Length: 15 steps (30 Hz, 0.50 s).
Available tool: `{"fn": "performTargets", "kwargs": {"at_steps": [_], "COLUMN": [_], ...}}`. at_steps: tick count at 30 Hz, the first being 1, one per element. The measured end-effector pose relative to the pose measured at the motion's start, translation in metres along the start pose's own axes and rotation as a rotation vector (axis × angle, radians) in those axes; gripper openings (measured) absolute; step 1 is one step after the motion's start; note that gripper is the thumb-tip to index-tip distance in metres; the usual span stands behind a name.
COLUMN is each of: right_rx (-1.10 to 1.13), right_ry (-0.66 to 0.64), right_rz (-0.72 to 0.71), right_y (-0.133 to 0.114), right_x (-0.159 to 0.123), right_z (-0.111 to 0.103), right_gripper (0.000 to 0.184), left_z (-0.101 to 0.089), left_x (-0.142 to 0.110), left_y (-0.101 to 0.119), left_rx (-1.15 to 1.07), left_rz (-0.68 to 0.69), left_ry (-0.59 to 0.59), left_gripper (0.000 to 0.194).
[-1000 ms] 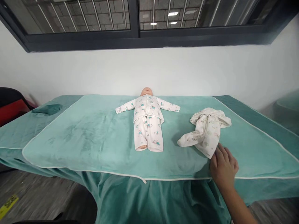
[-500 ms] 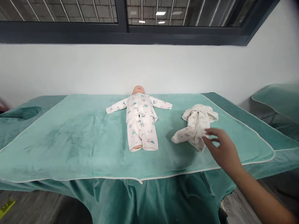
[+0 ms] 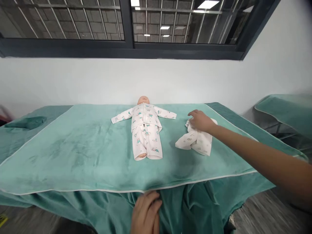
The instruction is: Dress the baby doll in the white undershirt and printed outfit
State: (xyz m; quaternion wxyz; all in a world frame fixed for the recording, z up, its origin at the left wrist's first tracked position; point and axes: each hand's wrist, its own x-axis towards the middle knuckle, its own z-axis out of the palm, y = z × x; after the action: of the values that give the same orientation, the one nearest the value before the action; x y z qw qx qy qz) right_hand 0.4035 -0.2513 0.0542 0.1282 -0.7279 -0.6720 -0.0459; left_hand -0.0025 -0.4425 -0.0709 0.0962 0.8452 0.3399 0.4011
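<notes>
Adjoining blanket edge [image 3: 97, 189]: left hand [image 3: 145, 213]

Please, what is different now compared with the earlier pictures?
The right hand has moved from the near end of the crumpled garment to its far end; whether it grips is unclear. The left hand has come into view at the front edge of the blanket. The dressed doll lies as before.
</notes>
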Motion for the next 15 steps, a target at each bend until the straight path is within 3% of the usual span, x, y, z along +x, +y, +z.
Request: {"fn": "performTargets", "kwargs": {"at_steps": [1, 3, 7, 10, 15], "right_rx": [0.097, 0.34, 0.804, 0.948, 0.853], "right_ry": [0.007, 0.025, 0.082, 0.174, 0.298], "right_rz": [-0.027, -0.051, -0.004, 0.016, 0.046], "right_y": [-0.012, -0.039, -0.101, -0.141, -0.188], "right_x": [-0.002, -0.004, 0.011, 0.055, 0.157], "right_z": [0.008, 0.026, 0.059, 0.071, 0.083], "right_gripper": [0.037, 0.036, 0.031, 0.026, 0.025], "left_z": [0.002, 0.001, -0.009, -0.012, 0.005], "left_x": [0.02, 0.063, 0.153, 0.219, 0.319], "left_y": [-0.008, -0.027, -0.08, -0.124, -0.189], "left_rx": [0.0, 0.01, -0.041, -0.139, -0.285], "left_rz": [0.07, 0.041, -0.236, -0.403, -0.496], "left_ry": [0.05, 0.188, 0.364, 0.358, 0.251], "left_gripper": [0.039, 0.038, 0.029, 0.032, 0.029]}}
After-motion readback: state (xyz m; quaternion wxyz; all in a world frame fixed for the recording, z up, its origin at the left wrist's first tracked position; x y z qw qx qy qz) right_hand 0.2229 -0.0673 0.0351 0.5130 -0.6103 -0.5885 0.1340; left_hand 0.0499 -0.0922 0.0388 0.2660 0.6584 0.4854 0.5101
